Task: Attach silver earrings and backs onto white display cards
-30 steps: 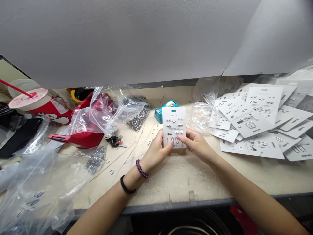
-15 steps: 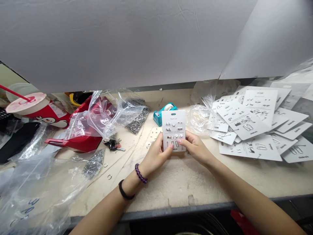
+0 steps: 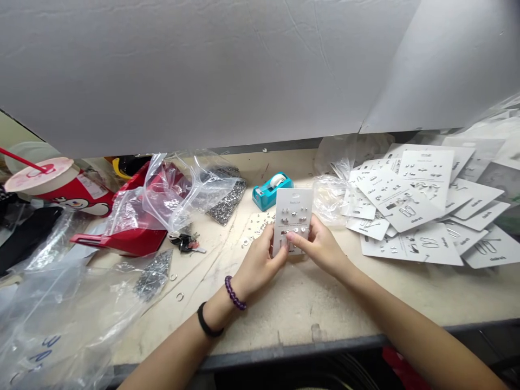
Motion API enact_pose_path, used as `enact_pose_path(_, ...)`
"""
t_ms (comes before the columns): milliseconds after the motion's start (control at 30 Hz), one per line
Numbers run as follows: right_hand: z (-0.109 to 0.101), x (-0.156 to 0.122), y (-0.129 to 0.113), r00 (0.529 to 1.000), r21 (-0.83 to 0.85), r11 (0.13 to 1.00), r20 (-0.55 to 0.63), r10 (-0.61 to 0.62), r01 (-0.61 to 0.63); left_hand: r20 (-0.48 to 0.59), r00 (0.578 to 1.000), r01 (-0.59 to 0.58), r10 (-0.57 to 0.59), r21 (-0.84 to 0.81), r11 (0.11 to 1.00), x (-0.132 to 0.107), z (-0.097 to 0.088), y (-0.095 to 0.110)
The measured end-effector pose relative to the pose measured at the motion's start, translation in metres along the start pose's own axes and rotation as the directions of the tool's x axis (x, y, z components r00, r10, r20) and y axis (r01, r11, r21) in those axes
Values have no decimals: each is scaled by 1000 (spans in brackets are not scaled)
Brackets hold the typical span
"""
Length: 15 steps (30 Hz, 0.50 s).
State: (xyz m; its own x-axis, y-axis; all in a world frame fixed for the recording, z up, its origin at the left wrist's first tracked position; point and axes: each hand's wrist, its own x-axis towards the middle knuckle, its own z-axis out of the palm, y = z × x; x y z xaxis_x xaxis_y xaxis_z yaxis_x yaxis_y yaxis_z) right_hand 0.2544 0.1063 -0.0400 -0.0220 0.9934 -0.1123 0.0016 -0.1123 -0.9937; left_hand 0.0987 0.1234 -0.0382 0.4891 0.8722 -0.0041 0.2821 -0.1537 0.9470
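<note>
A white earring card (image 3: 294,208) with rows of small silver earrings is held upright over the middle of the bench. My left hand (image 3: 260,259) grips its lower left edge, with the thumb across the front. From the other side my right hand (image 3: 323,246) closes on the card, its thumb pressed on the lower rows of earrings. Fingers behind the card are hidden. Just beyond it stands a teal tape dispenser (image 3: 271,190). Tiny metal pieces (image 3: 260,223) are scattered on the bench left of the card.
Many filled earring cards (image 3: 410,246) lie in a loose pile at the right. Leftward are a red dustpan-like scoop (image 3: 134,238), clear bags (image 3: 229,197) of small metal parts, keys (image 3: 187,241) and a red cup (image 3: 81,189). A grey panel (image 3: 203,76) rises behind the bench.
The card has turned slightly and shifted a little to the right in my hands. My right thumb has slid left across its front, and the lower earrings are now more covered.
</note>
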Motion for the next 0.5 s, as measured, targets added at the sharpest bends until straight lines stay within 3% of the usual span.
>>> enact_pose_path(333, 0, 0, -1, 1000, 138, 990, -3, -16, 16, -19, 999, -34, 32, -166, 986, 4, -2, -6)
enact_pose_path(500, -3, 2, -2, 997, 225, 974, 75, 21, -38, -48, 999, -9, 0, -194, 981, 3, -3, -4)
